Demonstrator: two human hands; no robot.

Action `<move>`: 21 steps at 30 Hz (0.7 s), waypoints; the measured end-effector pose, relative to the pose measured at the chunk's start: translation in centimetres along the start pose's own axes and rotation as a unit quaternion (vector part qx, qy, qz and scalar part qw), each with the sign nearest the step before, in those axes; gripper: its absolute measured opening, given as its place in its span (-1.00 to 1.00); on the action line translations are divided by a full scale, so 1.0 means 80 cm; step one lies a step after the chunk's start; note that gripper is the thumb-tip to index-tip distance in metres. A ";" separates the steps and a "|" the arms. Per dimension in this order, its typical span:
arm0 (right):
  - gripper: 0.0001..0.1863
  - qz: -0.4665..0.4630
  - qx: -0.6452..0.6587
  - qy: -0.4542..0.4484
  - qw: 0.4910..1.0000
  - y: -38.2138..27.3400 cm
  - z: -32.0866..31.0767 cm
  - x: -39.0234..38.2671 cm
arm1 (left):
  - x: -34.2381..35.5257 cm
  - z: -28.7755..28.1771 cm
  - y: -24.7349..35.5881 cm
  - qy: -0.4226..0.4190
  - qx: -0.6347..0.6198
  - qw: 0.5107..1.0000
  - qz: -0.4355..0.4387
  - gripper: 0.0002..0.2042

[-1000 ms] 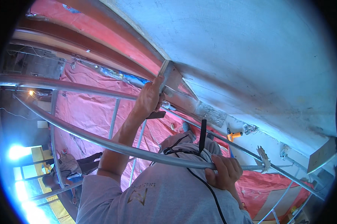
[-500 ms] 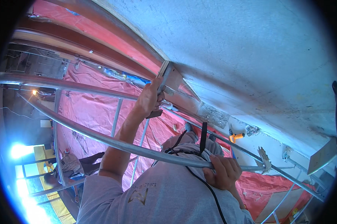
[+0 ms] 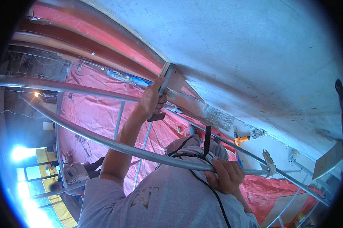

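Observation:
My left hand (image 3: 151, 99) is raised toward the corner where a brown board meets the pale wall surface. Its fingers are wrapped round a narrow, flat tool with a metal blade-like edge (image 3: 165, 72). A dark, flat end juts out below the fist; the exact kind of tool is unclear. Lower right, my right hand (image 3: 227, 175) is closed on a grey metal scaffold tube (image 3: 129, 149) that curves across in front of me. A thin black cord (image 3: 209, 188) hangs down over my grey shirt.
The pale wall (image 3: 255, 57) fills the upper right. An orange power drill (image 3: 242, 140) lies below. Pink sheeting (image 3: 93, 104) covers the floor area. A splintered wood piece (image 3: 269, 162) sits at a tube joint. Another person (image 3: 73, 174) is at lower left.
Almost nothing differs. The view has shifted slightly, and the person at lower left has moved a little. Both my hands keep their grips.

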State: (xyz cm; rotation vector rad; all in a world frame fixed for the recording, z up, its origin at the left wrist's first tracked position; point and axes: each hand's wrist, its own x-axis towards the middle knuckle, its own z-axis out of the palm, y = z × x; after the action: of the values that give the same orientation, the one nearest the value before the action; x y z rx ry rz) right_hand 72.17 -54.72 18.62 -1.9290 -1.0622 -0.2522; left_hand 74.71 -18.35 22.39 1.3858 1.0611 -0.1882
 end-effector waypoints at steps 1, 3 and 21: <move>-0.58 0.001 0.003 -0.004 1.000 0.000 -0.001 0.001 | 0.000 -0.001 0.000 -0.002 -0.001 1.000 0.003 -0.43; -0.58 0.005 0.008 -0.011 1.000 0.000 -0.003 0.001 | 0.002 -0.002 -0.001 -0.003 -0.003 1.000 0.003 -0.43; -0.56 -0.005 0.015 -0.006 1.000 0.006 -0.003 -0.001 | -0.006 0.000 0.014 -0.011 0.011 1.000 -0.020 -0.50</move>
State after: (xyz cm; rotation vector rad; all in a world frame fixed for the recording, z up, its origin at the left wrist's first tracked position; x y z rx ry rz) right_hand 72.53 -55.09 18.40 -1.9012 -1.0769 -0.2292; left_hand 75.19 -18.30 23.51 1.3799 1.0725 -0.2454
